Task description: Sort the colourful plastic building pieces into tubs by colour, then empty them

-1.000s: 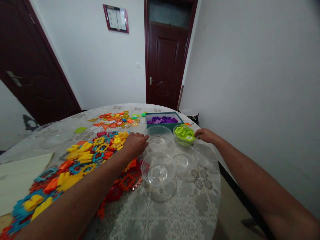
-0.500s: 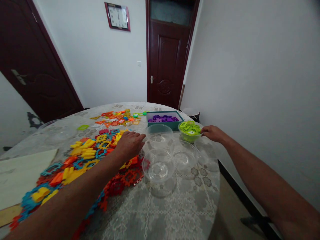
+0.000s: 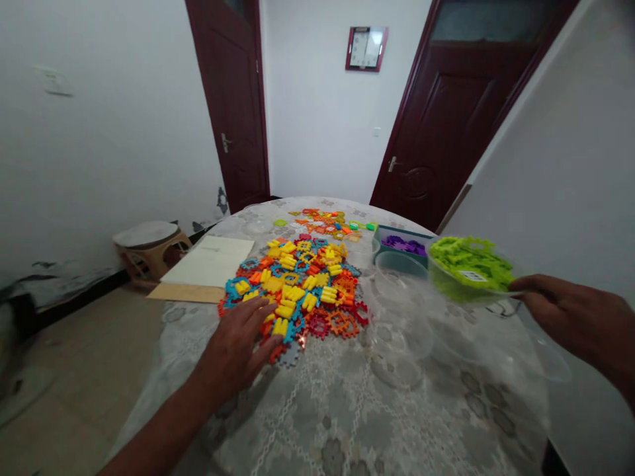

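My right hand (image 3: 570,317) pinches the rim of a clear plastic bowl (image 3: 449,291) at its right side. Lime-green plastic pieces (image 3: 471,261) fill the bowl, with a small white label among them. The bowl looks raised off the table and slightly tilted. My left hand (image 3: 245,340) is open, fingers stretched out over the near left edge of a pile of gear-shaped plastic pieces (image 3: 340,322) in red, orange and blue. Yellow ridged pieces (image 3: 285,309) lie on top, close to its fingertips. Whether those fingertips touch the pile I cannot tell.
Several empty clear bowls (image 3: 399,330) stand right of the pile. Behind them is a teal box (image 3: 380,231) of purple pieces (image 3: 404,244). More orange pieces (image 3: 322,221) lie farther back. A cream board (image 3: 208,261) is at the left, with a stool (image 3: 149,248) beyond the table.
The view has swung left. My right hand has brought the bowl of green pieces nearer, apparently lifting it. My left hand has moved from beside the empty bowls to the pile's near left edge.
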Motion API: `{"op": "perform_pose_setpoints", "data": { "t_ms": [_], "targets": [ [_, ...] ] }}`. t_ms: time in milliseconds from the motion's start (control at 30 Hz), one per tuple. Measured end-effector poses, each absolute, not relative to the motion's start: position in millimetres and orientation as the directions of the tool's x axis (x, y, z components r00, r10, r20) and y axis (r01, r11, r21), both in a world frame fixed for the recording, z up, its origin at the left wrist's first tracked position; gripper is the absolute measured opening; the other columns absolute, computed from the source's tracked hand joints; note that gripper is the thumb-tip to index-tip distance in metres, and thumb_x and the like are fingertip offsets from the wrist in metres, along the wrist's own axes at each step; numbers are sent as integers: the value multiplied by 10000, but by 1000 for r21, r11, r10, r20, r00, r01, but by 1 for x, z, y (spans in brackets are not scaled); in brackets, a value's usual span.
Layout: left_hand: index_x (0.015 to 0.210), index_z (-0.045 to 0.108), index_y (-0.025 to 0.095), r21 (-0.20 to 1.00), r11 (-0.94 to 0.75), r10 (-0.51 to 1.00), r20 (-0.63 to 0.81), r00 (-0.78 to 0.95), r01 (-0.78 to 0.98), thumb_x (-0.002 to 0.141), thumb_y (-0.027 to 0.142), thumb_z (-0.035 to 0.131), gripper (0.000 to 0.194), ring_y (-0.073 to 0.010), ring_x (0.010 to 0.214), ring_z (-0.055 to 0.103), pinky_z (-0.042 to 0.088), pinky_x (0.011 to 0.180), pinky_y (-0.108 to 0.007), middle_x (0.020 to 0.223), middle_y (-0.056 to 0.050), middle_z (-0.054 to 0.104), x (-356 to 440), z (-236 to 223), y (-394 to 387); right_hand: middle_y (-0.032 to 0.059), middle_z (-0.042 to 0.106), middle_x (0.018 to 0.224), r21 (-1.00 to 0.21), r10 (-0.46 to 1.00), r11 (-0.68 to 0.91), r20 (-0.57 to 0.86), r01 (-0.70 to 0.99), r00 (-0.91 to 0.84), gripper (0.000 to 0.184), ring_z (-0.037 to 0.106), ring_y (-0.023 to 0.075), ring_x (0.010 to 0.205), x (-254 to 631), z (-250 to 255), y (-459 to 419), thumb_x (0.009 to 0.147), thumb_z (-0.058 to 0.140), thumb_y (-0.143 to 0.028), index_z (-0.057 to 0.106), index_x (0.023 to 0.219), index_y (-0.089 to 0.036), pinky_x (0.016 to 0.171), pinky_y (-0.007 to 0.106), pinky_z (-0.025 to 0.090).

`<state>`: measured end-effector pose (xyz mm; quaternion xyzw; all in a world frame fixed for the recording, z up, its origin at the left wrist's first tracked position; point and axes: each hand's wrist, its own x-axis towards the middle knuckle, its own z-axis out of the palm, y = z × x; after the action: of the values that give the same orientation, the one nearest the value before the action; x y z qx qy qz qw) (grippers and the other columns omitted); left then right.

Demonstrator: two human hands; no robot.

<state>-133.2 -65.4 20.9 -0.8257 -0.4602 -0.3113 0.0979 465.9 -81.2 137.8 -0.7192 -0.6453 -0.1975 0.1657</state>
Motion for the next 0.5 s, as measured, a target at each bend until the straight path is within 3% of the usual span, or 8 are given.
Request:
{"op": "perform_pose_setpoints", "data": {
  "t_ms": [167,333,433,500],
  "targets": [
    [1540,470,276,181,-388,783,583,219,904,952,503,681,665,-365,1458,508,438,1202,-558,1575,-159,532,-169,-19,-94,67,820,938,-200,885,50,464,979,49,259,753,331,804,344,162,-66,854,524,-410,770,899,-341,781,482,593],
    [1682,270,294,165,-345,801,564,199,924,815,660,769,1065,-449,1526,411,432,1188,-618,1681,-188,412,-180,-46,-119,66,800,814,-606,976,176,212,775,-56,201,745,262,789,234,145,-33,815,545,-325,716,721,-275,730,363,593],
    [1698,231,290,153,-347,815,537,216,925,763,693,798,1165,-465,1545,376,411,1199,-626,1697,-195,391,-179,-54,-127,62,769,742,-898,997,6,-30,439,-75,133,733,228,695,178,123,-12,777,587,-305,688,733,-232,697,349,604],
    [1700,223,284,150,-331,825,525,208,932,779,673,797,1152,-457,1563,347,389,1216,-623,1709,-195,371,-177,-56,-125,54,753,714,-964,976,-172,-194,201,-95,111,722,209,641,149,106,1,758,620,-299,680,795,-213,663,337,605]
  ]
}}
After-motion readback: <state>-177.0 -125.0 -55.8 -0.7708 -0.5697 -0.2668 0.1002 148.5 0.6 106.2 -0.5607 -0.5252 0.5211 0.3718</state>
